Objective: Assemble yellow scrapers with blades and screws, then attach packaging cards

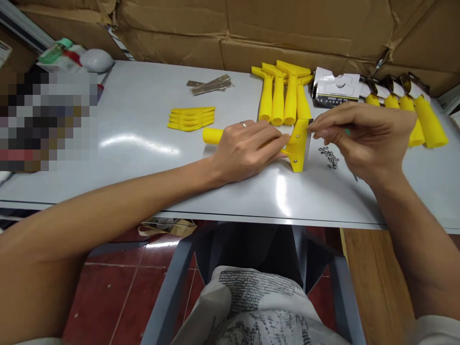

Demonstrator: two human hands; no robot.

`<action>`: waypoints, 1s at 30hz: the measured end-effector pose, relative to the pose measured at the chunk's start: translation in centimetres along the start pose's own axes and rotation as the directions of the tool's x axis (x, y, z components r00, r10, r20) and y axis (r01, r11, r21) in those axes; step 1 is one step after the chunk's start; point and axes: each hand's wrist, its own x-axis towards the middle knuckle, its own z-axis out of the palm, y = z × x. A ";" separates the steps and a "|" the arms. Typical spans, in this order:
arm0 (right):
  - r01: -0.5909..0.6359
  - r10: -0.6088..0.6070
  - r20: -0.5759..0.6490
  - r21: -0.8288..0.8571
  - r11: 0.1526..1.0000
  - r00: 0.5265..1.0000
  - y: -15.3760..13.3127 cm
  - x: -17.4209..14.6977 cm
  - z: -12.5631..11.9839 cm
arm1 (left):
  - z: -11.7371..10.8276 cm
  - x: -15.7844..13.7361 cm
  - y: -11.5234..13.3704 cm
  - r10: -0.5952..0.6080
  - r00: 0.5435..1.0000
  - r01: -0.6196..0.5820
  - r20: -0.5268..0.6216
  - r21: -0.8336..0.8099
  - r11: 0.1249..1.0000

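My left hand is wrapped round the handle of a yellow scraper, which lies on its side on the table. Its wide head points right, with two small holes or fasteners and a thin blade edge along the far side. Beside that edge, my right hand is closed in a pinch; whatever sits between its fingertips is too small to make out. Under the right hand lies a little heap of metal nuts or screws.
Several yellow scraper handles lie behind, left of a white box and a row of packaged scrapers. Stacked yellow head pieces and loose metal blades lie left. Cardboard lines the back.
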 end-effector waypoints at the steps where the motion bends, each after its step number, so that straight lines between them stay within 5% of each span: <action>1: 0.042 -0.042 -0.003 -0.023 0.999 0.999 0.0 -0.1 0.4 | 0.0 0.0 0.1 0.003 1.000 -0.003 0.002 0.003 1.000; 6: 0.391 -0.403 -0.056 -0.148 0.908 0.914 1.2 0.2 1.7 | -0.5 0.3 0.6 0.044 0.999 -0.043 -0.011 0.040 0.998; 12: 0.488 -0.511 -0.065 -0.215 0.846 0.857 2.3 0.4 2.2 | -0.7 1.0 1.3 0.076 0.994 -0.068 -0.074 0.112 0.991; 19: 0.290 -0.303 0.005 -0.302 0.908 0.953 1.9 -0.5 2.2 | -0.7 0.9 1.3 0.051 0.995 -0.047 -0.085 0.051 0.998; 30: 0.200 -0.215 -0.041 -0.230 0.952 0.976 1.4 -0.6 2.5 | -0.9 0.2 1.1 -0.049 0.998 0.049 0.027 -0.016 0.999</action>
